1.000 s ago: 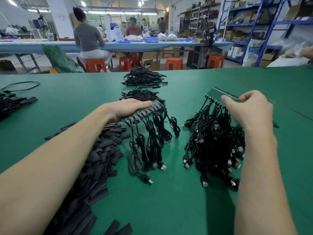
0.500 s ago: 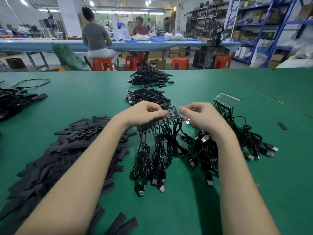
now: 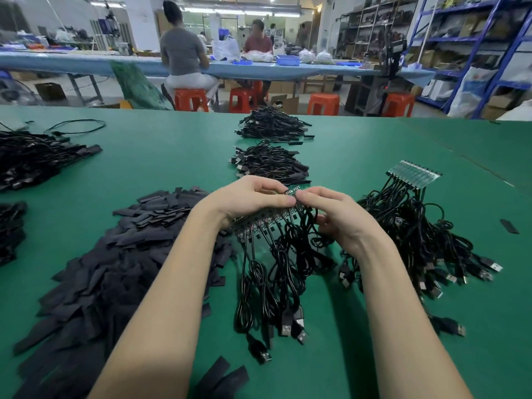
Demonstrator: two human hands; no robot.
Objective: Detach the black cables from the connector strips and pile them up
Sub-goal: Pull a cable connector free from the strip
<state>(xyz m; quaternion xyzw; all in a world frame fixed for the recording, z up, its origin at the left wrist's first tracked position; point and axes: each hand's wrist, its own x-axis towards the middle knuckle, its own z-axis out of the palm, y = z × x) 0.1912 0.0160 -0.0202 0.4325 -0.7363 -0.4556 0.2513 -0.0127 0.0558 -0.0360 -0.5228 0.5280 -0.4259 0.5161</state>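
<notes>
Green bench (image 3: 359, 156), head view. No legible brand, label or writing anywhere.

Landmark: connector strip (image 3: 260, 223), held above bench centre, tilted, black cables (image 3: 276, 272) hanging from it toward near edge, USB plugs resting on bench.
Left hand (image 3: 247, 198): grip closed over strip's top, fingers curled round it.
Right hand (image 3: 342, 217): thumb and forefinger pinching strip's far right end, touching left thumb tip.
Right of strip: second connector strip (image 3: 413, 175) lying on bench, its cable bundle (image 3: 426, 243) attached.
Beyond strip: near cable pile (image 3: 269, 164), then far cable pile (image 3: 273, 125).
Left of strip: heap of flat black sleeves (image 3: 121, 254).
Far left of strip: dark cable mass (image 3: 37, 156).
</notes>
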